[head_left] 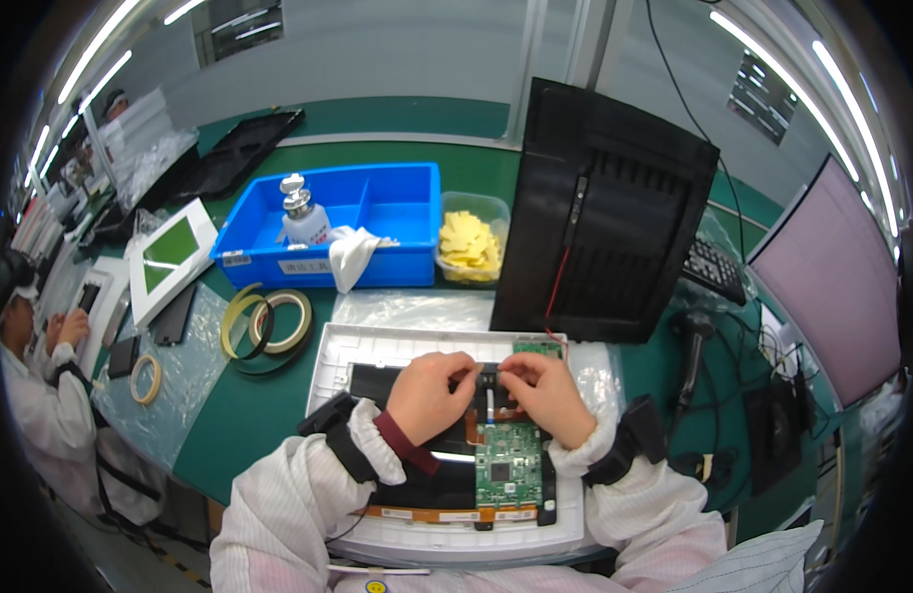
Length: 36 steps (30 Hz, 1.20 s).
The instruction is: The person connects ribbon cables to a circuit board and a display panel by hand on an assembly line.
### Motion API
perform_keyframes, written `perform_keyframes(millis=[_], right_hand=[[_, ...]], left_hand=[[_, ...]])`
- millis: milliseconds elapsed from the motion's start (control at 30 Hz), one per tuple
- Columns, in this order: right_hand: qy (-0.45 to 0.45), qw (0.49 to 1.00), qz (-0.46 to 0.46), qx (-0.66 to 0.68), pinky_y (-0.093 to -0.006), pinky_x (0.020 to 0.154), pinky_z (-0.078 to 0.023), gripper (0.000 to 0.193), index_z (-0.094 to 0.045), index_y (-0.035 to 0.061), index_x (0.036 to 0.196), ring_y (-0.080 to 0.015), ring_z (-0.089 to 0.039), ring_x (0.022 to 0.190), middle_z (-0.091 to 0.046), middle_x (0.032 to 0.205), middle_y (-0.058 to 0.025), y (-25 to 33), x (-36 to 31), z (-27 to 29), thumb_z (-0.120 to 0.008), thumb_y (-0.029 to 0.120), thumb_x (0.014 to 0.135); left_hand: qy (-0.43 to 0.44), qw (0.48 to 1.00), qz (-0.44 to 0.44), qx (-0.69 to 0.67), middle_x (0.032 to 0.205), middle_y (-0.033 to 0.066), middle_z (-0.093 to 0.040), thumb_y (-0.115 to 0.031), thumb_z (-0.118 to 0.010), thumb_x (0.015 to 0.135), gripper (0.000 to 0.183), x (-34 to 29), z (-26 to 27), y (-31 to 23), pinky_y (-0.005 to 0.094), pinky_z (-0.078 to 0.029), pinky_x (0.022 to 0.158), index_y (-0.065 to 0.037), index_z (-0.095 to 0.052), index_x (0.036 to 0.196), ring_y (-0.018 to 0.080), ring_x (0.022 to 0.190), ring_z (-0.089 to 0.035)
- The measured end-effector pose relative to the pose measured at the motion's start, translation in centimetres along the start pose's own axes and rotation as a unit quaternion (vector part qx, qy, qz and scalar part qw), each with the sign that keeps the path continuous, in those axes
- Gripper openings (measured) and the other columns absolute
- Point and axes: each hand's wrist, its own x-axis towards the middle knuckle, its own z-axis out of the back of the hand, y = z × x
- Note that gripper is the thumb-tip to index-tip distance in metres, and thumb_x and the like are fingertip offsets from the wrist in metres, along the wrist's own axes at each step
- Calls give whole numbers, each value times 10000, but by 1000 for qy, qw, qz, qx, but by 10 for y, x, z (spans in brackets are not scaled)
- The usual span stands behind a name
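Observation:
Both hands work at the upper middle of a black panel set in a white plastic housing (328, 346). My left hand (429, 397) has its fingertips pinched together beside a small black part (489, 378). From the other side my right hand (547, 397) pinches at the same part; what either hand grips is hidden by the fingers. A short white flat cable (490, 405) runs from there down to a green circuit board (509, 469). Along the near edge lies an orange flex strip (427, 514). A smaller green board (538, 348) sits above my right hand.
Behind stand a blue divided bin (402, 212) with a pump bottle (304, 217), and a tub of yellow pieces (468, 240). A large black panel (605, 217) leans upright. Tape rolls (282, 321) lie left; a scanner (691, 346) and monitor (832, 282) stand right. A co-worker (46, 395) sits left.

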Motion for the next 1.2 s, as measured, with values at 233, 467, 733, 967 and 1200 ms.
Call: perform_keyframes(millis=[233, 467, 733, 967, 1200], right_hand=[[-16, 985, 128, -114, -224, 547, -461, 160, -613, -29, 877, -107, -590, 592, -652, 720, -88, -4, -1, -1, -546, -1, 734], [-12, 979, 139, -149, -224, 544, -463, 168, -626, -28, 866, -108, -591, 578, -660, 727, -98, 0, -4, -3, -543, 8, 724], [-1, 978, 135, -162, -225, 542, -465, 163, -630, -23, 858, -112, -593, 573, -662, 733, -100, 1, -4, -3, -540, 12, 727], [6, 976, 126, -180, -231, 551, -472, 164, -634, -17, 860, -124, -605, 582, -662, 734, -97, 4, -5, -3, -544, 21, 729], [-2, 972, 134, -194, -246, 567, -480, 179, -650, -4, 873, -149, -616, 596, -660, 746, -113, 3, -5, -3, -550, 33, 729]], left_hand=[[-17, 999, -3, 37, 682, 137, -613, -85, -599, 748, 88, -1, -1, 2, 290, -479, 547, -3, -617, 775, 242, 593, -604], [-18, 999, 8, 37, 675, 138, -613, -90, -602, 746, 97, -1, -2, 4, 294, -480, 542, 1, -618, 776, 245, 582, -602], [-16, 999, 17, 47, 667, 136, -614, -90, -604, 739, 96, -1, -4, 7, 297, -477, 535, -1, -620, 773, 245, 577, -601], [-19, 998, 15, 57, 662, 136, -611, -93, -607, 733, 95, -2, -3, 3, 304, -476, 534, -5, -620, 766, 250, 574, -597], [-14, 999, 5, 29, 649, 132, -607, -61, -600, 737, 80, -1, -5, 7, 278, -478, 533, 12, -611, 768, 227, 576, -603]])
